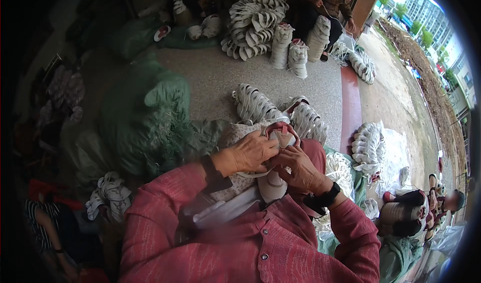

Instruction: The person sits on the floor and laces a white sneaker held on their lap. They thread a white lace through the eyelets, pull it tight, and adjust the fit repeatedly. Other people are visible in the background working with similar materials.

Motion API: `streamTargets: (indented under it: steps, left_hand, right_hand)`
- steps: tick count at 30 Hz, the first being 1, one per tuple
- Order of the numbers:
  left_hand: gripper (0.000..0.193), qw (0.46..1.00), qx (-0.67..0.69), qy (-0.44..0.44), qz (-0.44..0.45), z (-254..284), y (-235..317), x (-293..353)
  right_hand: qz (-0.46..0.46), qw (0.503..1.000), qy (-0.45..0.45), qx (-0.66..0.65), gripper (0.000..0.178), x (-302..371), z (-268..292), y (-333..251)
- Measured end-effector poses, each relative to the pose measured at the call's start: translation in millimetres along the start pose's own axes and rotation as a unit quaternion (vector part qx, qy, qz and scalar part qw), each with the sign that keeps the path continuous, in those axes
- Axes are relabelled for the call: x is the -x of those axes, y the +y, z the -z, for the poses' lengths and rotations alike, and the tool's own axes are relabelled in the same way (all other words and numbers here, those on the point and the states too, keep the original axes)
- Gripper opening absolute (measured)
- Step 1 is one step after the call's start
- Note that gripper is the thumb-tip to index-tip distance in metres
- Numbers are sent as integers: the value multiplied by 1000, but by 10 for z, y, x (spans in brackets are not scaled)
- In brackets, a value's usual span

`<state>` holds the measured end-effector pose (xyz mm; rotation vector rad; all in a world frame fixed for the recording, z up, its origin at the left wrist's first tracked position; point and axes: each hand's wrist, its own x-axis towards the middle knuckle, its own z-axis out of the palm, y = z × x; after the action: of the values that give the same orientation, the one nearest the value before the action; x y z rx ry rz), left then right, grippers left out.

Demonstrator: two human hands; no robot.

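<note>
A pale beige-and-white shoe (pixel 273 186) with a red lining lies on my lap, its rounded toe toward me and its heel opening away. My left hand (pixel 249 154) is closed at the shoe's left side, fingertips on the lacing area. From the other side my right hand (pixel 302 168) bends over the shoe, thumb and fingers pinched together near its middle. A white shoelace (pixel 252 175) runs under my left hand toward the right fingertips. The fingers partly hide the lace and eyelets. Just beyond my hands lie two rows of nested white shoes (pixel 256 104).
Green sacks (pixel 145 110) bulge on the left. A bundle of white laces (pixel 339 170) lies to my right, near another shoe stack (pixel 369 148). Tall shoe stacks (pixel 282 45) stand at the back beside a seated person (pixel 328 5). Other people sit at lower left and far right.
</note>
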<state>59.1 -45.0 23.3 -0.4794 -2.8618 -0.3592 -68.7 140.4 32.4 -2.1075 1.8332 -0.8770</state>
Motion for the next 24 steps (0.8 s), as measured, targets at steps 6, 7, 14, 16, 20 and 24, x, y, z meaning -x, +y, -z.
streamTargets:
  steps: [6,7,14,16,20,24]
  left_hand:
    - [40,989,144,8,24,-93,-74,122]
    - [39,989,144,36,22,-117,-64,142]
    - [37,985,147,91,27,-229,-18,210]
    - [36,983,150,103,32,-240,-13,216]
    - [34,980,165,101,55,-268,3,225]
    - [32,978,174,100,51,-280,8,195]
  right_hand:
    - [-84,996,-33,-10,8,-82,-158,157]
    - [-81,996,-39,-15,8,-91,-166,172]
    - [-1,991,-103,81,12,-125,-153,184]
    - [-13,989,-132,63,12,-182,-158,178]
    - [-94,978,-172,67,14,-289,-174,187]
    - [-124,975,-182,27,17,-262,-142,277]
